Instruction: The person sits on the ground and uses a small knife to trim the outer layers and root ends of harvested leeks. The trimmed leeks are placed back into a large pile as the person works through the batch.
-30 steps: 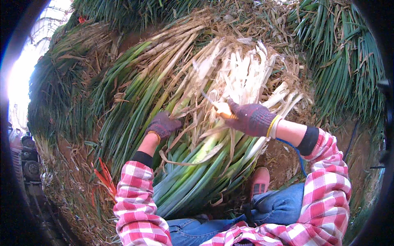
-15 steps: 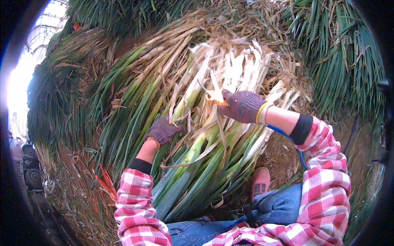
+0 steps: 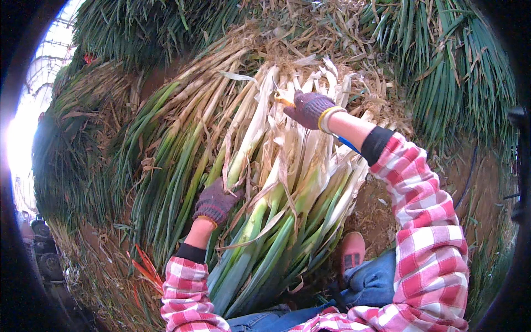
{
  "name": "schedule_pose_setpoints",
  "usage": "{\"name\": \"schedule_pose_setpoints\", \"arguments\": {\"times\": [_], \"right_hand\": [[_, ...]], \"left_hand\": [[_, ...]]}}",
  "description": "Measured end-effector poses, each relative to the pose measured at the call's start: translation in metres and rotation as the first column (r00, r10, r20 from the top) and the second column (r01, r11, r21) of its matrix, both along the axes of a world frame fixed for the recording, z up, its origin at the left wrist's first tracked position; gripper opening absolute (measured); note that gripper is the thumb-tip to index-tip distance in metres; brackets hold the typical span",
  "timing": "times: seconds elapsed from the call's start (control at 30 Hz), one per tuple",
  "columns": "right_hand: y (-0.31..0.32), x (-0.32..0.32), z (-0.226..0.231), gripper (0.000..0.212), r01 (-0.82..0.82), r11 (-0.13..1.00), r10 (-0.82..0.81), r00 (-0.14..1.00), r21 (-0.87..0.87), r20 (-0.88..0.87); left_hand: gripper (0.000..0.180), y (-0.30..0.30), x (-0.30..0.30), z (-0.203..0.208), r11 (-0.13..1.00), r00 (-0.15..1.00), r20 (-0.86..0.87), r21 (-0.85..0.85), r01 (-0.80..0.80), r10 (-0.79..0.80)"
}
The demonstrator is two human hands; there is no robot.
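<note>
A spread of large green onions (image 3: 260, 216), white ends away from me and green leaves toward me, lies in front of my knees. My left hand (image 3: 217, 202), in a dark knitted glove, is closed around the lower part of a green onion with a pale, thick stalk (image 3: 249, 141); its fingertips are partly hidden by leaves. Above the white ends, my gloved right hand (image 3: 311, 108) grips a yellow air blow gun (image 3: 284, 101) with a thin bent metal nozzle. A blue hose (image 3: 348, 144) runs from beneath that wrist. Dry, papery skins hang over the stalks.
Green bundles are heaped at the far left (image 3: 149, 30) and far right (image 3: 442, 66). Leaf litter (image 3: 310, 30) covers the ground beyond the roots. Orange-red strips (image 3: 148, 270) lie beside my left sleeve. A pink shoe (image 3: 352, 250) rests right of the leaves.
My right hand has moved away from me and slightly left, carrying the blow gun nearer the root ends. My left hand has shifted slightly toward me. Loose skins around the stalks have changed position.
</note>
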State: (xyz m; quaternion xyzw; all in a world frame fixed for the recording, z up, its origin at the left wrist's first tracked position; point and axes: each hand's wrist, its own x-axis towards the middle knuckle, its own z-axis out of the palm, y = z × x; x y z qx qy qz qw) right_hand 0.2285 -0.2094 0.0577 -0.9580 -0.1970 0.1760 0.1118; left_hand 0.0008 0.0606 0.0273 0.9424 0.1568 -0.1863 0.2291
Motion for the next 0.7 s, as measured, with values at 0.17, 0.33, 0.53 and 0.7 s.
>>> {"name": "schedule_pose_setpoints", "arguments": {"times": [0.17, 0.33, 0.53, 0.7], "right_hand": [[0.013, 0.022, 0.011, 0.059, 0.075, 0.997, -0.075, 0.997, 0.021, -0.026], [0.011, -0.004, 0.015, 0.061, -0.040, 0.999, 0.040, 0.999, 0.010, -0.008], [0.002, 0.000, 0.013, 0.062, -0.001, 1.000, 0.002, 0.998, 0.007, -0.069], [0.001, 0.018, 0.001, 0.063, 0.088, 0.996, -0.087, 0.996, 0.035, -0.037]], "left_hand": [[0.054, -0.010, -0.004, 0.008, 0.999, 0.999, 0.039, 0.039, -0.009, 0.008], [0.043, -0.019, -0.007, 0.009, 0.979, 0.989, 0.138, 0.201, 0.032, -0.061], [0.026, -0.026, -0.011, 0.009, 0.929, 0.984, 0.127, 0.365, 0.068, -0.122], [0.026, -0.032, -0.010, 0.010, 0.935, 0.978, 0.144, 0.342, 0.095, -0.152]]}}
